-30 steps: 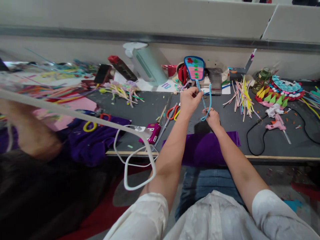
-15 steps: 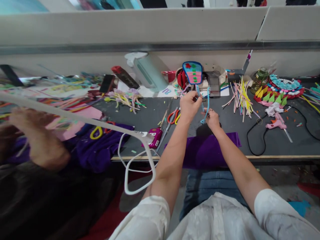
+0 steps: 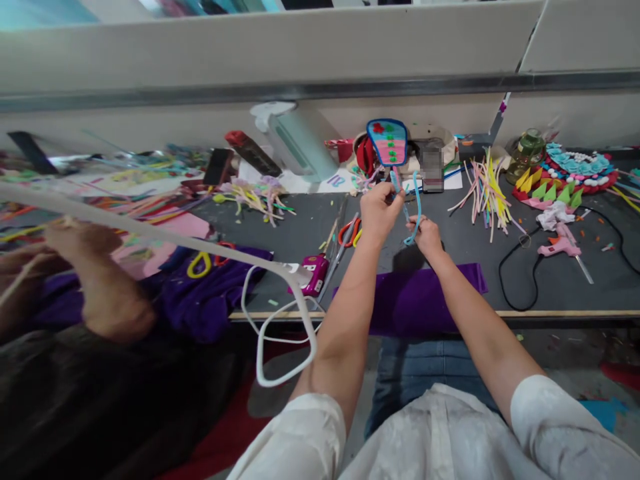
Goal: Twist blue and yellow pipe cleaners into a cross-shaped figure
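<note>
My left hand is closed, pinching the upper part of a light blue pipe cleaner. Lower and to the right, my right hand has its fingers closed on the same blue piece, which curves up in a loop between the two hands. Just beyond them stands a fan-shaped piece with a blue rim, pink and blue bands and small green and red shapes. A purple cloth lies beneath my forearms. Scissors with red and yellow handles rest left of my left wrist.
A white cable crosses the left side and loops near my left forearm. At left, a person's arm reaches over the table. A pink glue gun with black cord and pipe cleaners lie at right. A pale blue container leans behind.
The view has shifted slightly, moving the table items a little to the right. My hands keep their hold on the blue pipe cleaner. The other person's hands at left have moved a little.
</note>
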The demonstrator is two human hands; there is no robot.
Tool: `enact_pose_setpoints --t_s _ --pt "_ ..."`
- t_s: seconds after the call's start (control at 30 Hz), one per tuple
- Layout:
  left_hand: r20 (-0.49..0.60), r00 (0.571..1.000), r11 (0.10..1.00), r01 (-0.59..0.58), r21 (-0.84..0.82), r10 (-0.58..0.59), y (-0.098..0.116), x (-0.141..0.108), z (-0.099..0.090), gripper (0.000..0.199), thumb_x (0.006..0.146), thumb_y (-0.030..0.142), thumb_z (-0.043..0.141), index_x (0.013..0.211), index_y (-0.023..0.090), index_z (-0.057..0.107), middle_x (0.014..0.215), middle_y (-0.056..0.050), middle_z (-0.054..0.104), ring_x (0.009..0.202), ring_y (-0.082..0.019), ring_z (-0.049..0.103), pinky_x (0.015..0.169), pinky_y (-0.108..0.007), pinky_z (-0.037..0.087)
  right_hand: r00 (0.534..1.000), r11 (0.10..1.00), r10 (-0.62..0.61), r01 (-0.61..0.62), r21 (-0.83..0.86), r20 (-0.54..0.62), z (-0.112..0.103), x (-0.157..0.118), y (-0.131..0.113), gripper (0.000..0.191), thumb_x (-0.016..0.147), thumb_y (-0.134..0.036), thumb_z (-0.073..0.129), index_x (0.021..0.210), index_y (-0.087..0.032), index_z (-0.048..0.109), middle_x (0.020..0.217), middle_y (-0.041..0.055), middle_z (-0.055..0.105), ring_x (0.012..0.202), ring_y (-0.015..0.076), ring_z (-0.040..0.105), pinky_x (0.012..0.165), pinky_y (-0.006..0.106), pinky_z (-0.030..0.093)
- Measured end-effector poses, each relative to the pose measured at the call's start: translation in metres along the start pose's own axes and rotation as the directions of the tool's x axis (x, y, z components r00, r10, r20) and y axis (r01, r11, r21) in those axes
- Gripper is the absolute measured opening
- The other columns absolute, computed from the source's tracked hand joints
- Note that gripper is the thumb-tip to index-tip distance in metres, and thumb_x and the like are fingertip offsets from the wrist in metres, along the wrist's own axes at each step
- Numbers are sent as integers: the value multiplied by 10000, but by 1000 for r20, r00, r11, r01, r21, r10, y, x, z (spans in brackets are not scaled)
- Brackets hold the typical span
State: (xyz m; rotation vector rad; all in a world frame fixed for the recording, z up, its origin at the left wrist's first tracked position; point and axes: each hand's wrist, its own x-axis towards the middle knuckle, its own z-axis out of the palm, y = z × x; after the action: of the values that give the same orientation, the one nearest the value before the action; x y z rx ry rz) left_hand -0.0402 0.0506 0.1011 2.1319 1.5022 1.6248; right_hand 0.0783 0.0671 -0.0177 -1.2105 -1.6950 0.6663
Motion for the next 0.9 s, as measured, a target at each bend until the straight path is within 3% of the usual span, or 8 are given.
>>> enact_pose_setpoints --t_s 0.23,0.57,0.77,0.9 --pt "59 997 996 48 -73 -44 0 2 0 167 762 246 588 618 196 521 565 8 520 551 -126 448 535 -261 322 999 1000 10 -9 -18 32 3 -1 0 165 811 -241 526 876 -218 676 955 54 698 842 181 650 818 297 501" --pt "54 987 972 155 -177 -148 -9 2 5 210 756 271 613 591 188 514 536 19 529 543 -126 531 520 -236 393 999 994 26 -22 -107 31 0 -4 5 127 789 -216 557 829 -220 677 905 54 701 835 201 659 830 327 502" --pt "146 940 787 339 -516 -310 -21 -6 12 287 788 459 625 744 176 598 608 0 585 576 -136 617 523 -234 492 998 987 50 -44 -155 37 -4 -6 0 179 813 -181 525 904 -195 678 956 60 697 847 176 657 795 278 492" --pt "157 931 730 357 -582 -331 -26 -11 16 360 746 488 674 904 166 649 687 -15 621 608 -133 634 547 -239 519 995 973 83 -70 -221 49 -8 -8 -7 188 839 -201 528 949 -168 678 905 75 698 832 179 649 781 265 473"
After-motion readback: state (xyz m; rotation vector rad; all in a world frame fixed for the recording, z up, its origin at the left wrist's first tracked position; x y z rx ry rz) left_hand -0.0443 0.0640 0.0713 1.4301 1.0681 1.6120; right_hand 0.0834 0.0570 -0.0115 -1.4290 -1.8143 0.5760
